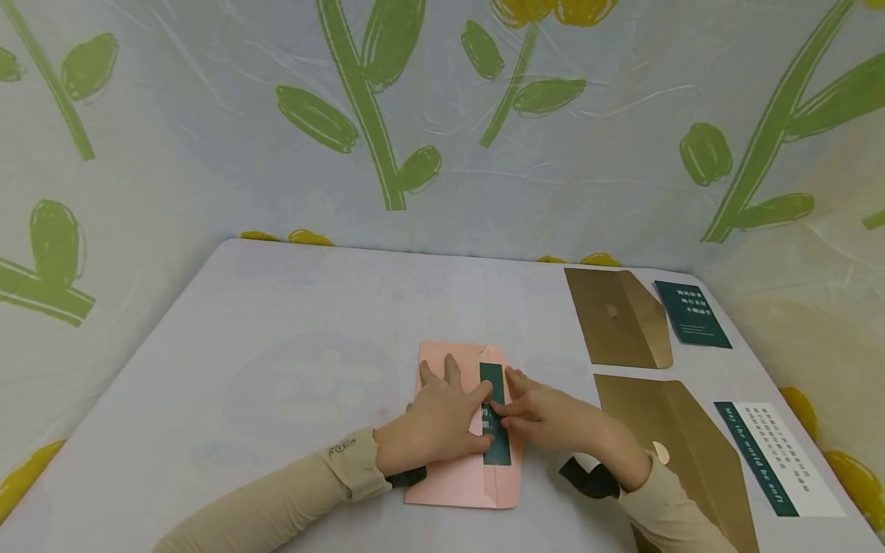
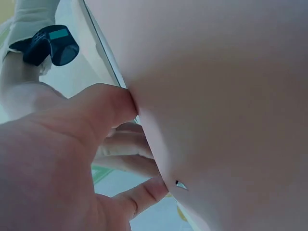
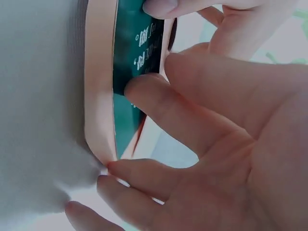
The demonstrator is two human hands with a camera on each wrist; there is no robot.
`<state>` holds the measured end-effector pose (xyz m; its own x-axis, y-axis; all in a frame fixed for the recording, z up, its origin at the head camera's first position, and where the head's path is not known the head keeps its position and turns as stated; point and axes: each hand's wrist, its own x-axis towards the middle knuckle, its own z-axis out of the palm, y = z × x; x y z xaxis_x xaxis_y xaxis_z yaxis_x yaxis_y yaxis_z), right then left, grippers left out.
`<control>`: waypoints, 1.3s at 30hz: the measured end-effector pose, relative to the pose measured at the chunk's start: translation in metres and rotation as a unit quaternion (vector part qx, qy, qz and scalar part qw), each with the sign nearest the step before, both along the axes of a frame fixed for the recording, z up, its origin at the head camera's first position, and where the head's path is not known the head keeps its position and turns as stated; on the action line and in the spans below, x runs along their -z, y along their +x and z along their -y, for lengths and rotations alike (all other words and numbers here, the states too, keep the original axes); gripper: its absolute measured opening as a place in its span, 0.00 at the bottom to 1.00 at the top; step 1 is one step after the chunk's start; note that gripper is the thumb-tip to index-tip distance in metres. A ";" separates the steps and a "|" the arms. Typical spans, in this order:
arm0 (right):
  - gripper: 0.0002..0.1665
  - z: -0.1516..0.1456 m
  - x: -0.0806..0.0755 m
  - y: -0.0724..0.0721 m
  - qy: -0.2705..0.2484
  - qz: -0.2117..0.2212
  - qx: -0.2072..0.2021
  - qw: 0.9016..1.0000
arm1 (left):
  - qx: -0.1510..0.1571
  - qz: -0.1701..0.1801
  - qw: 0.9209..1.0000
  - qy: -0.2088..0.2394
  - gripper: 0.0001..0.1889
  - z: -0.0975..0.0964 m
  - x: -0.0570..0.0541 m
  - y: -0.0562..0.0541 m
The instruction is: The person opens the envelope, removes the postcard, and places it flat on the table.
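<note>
A pink envelope (image 1: pixel 449 491) lies in front of me with its flap on the right side. A dark green card strip (image 1: pixel 498 449) with white characters shows along the flap side; the rest of it is hidden. My left hand (image 1: pixel 442 415) rests on the envelope with fingers spread, its thumb and a fingertip at the strip's edge. My right hand (image 1: pixel 553 415) comes from the right, one fingertip pressing on the strip. In the right wrist view, other right-hand fingertips (image 3: pixel 120 168) touch the corner of the pink flap (image 3: pixel 98 96).
To the right lie two gold envelopes, a far one (image 1: pixel 601 322) and a nearer one (image 1: pixel 684 438) beneath the right forearm. Beside them are a green card (image 1: pixel 691 311) and a white card with a green band (image 1: pixel 788 461). Leaf-printed sheeting (image 1: pixel 242 115) surrounds the white table (image 1: pixel 311 307).
</note>
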<state>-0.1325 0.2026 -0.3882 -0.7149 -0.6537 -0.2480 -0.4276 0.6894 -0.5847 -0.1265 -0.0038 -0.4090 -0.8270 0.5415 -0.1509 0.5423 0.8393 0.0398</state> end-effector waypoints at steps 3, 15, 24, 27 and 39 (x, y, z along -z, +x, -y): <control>0.30 0.002 -0.001 0.004 0.007 -0.005 -0.002 1.000 | -0.006 0.004 1.000 -0.001 0.37 -0.001 0.001 0.001; 0.53 0.017 0.006 0.015 0.081 -0.039 -0.013 0.996 | -0.005 0.015 1.000 0.006 0.40 0.000 0.001 0.001; 0.52 0.013 0.003 0.013 0.108 -0.025 0.007 0.994 | 0.004 0.000 1.000 -0.007 0.39 0.000 0.003 0.000; 0.52 0.011 0.001 0.012 0.124 -0.018 0.017 0.992 | 0.006 -0.007 1.000 -0.008 0.37 -0.001 0.004 -0.001; 0.58 0.013 0.004 0.018 0.089 -0.005 0.021 0.996 | -0.004 0.000 1.000 -0.019 0.39 -0.003 0.002 0.001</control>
